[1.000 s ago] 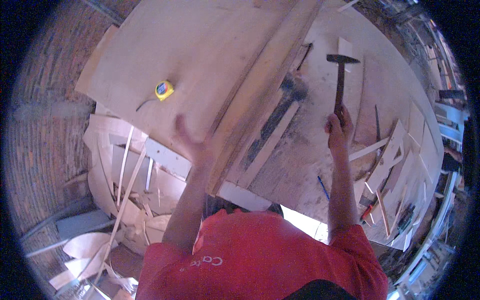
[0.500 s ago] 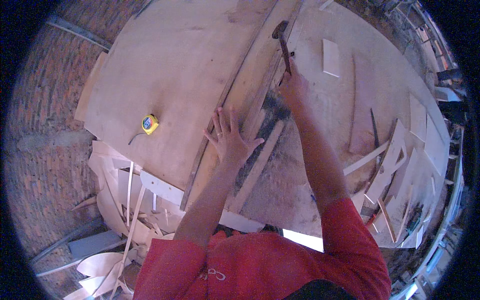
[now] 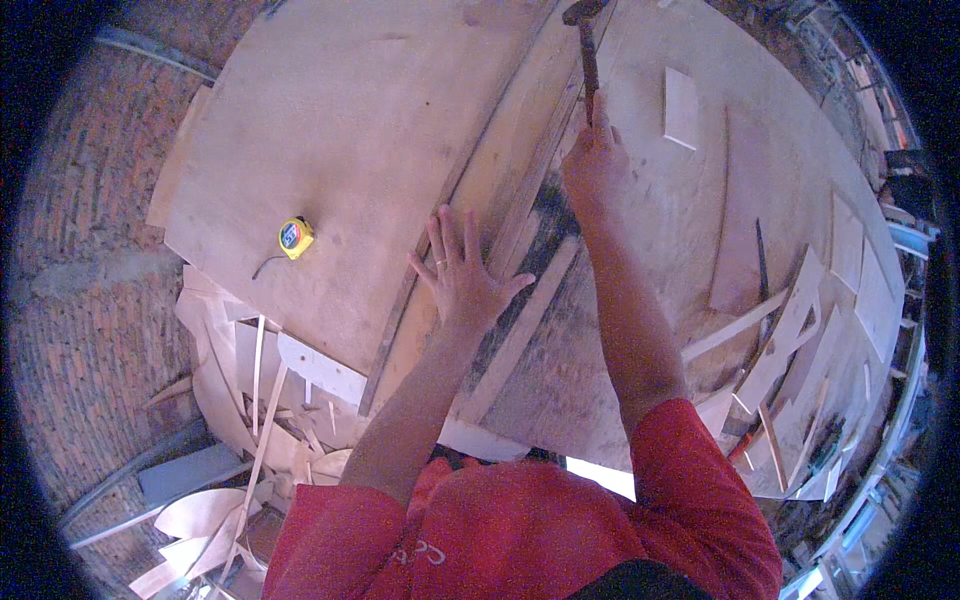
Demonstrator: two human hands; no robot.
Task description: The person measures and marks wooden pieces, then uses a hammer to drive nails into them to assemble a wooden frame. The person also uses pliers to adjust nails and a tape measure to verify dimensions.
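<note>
My right hand (image 3: 596, 165) is closed round the handle of a hammer (image 3: 589, 68), whose dark head is raised toward the far edge of the view. With fingers spread, my left hand (image 3: 466, 280) lies flat on a long wooden board (image 3: 498, 150) that runs away from me. The board has narrow strips along its sides. To its left is a large plywood sheet (image 3: 320, 120), carrying a yellow tape measure (image 3: 296, 238) with a bit of its blade out.
Wood offcuts (image 3: 785, 335) and a small rectangular piece (image 3: 680, 108) lie on the surface to the right. At the lower left is a heap of scrap wood (image 3: 290, 440), beside a brick surface (image 3: 100, 200). A dark, slim tool (image 3: 762, 250) lies at right.
My right hand has lifted the hammer, and its head has shifted farther away and slightly right. My left hand stays spread on the board. The view has shifted slightly.
</note>
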